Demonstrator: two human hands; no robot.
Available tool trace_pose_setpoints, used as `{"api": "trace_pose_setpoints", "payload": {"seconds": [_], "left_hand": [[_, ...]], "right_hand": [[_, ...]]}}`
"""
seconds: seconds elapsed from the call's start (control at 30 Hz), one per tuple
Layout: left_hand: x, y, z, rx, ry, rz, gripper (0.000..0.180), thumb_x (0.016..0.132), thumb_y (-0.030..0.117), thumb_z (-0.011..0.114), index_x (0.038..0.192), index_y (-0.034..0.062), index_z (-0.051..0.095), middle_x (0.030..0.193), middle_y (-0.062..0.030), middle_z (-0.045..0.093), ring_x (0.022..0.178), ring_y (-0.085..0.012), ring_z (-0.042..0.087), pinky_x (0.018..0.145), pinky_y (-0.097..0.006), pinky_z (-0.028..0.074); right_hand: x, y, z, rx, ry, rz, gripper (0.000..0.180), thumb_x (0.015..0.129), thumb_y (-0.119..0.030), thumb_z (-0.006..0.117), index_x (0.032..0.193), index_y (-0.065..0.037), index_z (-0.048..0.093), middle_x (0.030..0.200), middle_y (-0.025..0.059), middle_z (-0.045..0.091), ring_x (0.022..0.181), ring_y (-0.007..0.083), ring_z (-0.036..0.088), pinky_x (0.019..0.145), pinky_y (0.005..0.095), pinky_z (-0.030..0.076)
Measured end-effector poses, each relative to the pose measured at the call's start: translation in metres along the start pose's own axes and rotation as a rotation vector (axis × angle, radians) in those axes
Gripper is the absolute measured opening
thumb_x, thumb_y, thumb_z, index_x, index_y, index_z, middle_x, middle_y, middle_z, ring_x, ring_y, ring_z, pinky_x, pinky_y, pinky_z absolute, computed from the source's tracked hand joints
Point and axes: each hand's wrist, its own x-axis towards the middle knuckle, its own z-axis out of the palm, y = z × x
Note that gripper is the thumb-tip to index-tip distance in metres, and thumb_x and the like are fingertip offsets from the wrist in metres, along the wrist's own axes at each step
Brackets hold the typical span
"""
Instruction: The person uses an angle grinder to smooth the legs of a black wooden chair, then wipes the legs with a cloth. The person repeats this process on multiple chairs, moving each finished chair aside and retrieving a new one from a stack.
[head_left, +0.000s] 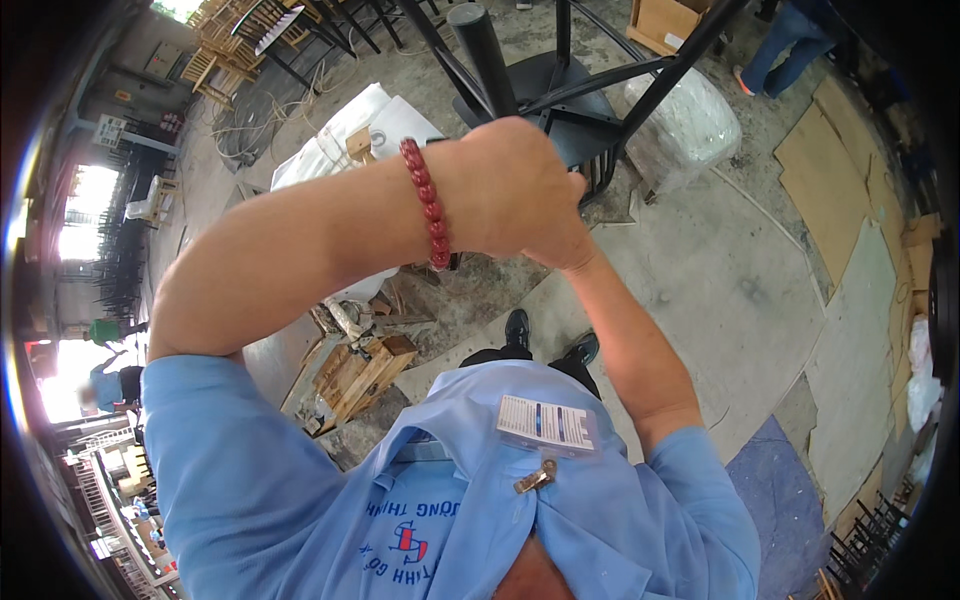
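Observation:
My left hand (510,185) is raised in front of me with its back to view, a red bead bracelet (428,205) round the wrist. Its fingers curl under and look closed; whatever they hold is hidden. My right hand (558,248) meets it from the right and lies mostly behind it, so its fingers cannot be seen. Just beyond the hands, a black wooden chair (560,100) is turned with its legs up. One thick leg (485,60) runs down behind my left hand; whether the hand touches it I cannot tell.
Wooden blocks (365,380) lie on the floor at my left, near a white-covered stack (345,130). A plastic-wrapped bundle (690,125) stands beyond the chair, by a cardboard box (665,22). Flat cardboard (835,170) covers floor at right. Another person's legs (795,45) show far right.

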Motion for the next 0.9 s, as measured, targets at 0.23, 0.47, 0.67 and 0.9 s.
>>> {"api": "trace_pose_setpoints", "payload": {"seconds": [0.23,0.47,0.67,0.9], "left_hand": [[0.013,0.019,-0.096,-0.148,0.09,-0.012,0.033,0.079,0.027,0.07,0.097,0.0007,0.06,0.074,-0.0133,0.067,0.072,-0.0336,0.067,0.066,-0.041,0.053],[-0.008,-0.023,-0.123,-0.439,0.437,-0.103,0.034,0.091,0.029,0.067,0.119,0.0101,0.059,0.096,-0.0113,0.07,0.091,-0.0276,0.068,0.083,-0.039,0.056],[-0.083,-0.044,-0.021,-0.57,0.713,-0.595,0.03,0.094,0.022,0.065,0.116,0.0018,0.065,0.102,-0.0038,0.069,0.095,-0.0105,0.063,0.085,-0.028,0.05],[-0.174,-0.022,0.099,-0.815,0.698,-1.185,0.031,0.093,0.023,0.064,0.114,0.0009,0.066,0.103,-0.009,0.071,0.091,-0.0157,0.065,0.084,-0.031,0.052]], "right_hand": [[-0.006,-0.013,-0.082,0.487,0.027,0.258,0.035,0.069,-0.016,0.083,0.099,-0.005,0.07,0.094,0.0051,0.072,0.083,0.0189,0.068,0.073,0.032,0.054],[-0.122,-0.003,-0.16,0.727,0.54,0.531,0.055,0.076,-0.007,0.082,0.125,-0.002,0.057,0.12,0.0069,0.062,0.105,0.0189,0.063,0.089,0.0373,0.053],[-0.163,-0.005,-0.176,0.703,0.626,0.682,0.056,0.079,0.003,0.073,0.131,-0.002,0.052,0.127,0.0081,0.058,0.118,0.0221,0.057,0.105,0.0438,0.044],[-0.109,-0.044,-0.144,0.731,0.074,0.895,0.05,0.077,0.001,0.079,0.122,-0.001,0.058,0.116,0.0044,0.065,0.105,0.0162,0.062,0.087,0.0317,0.053]]}}
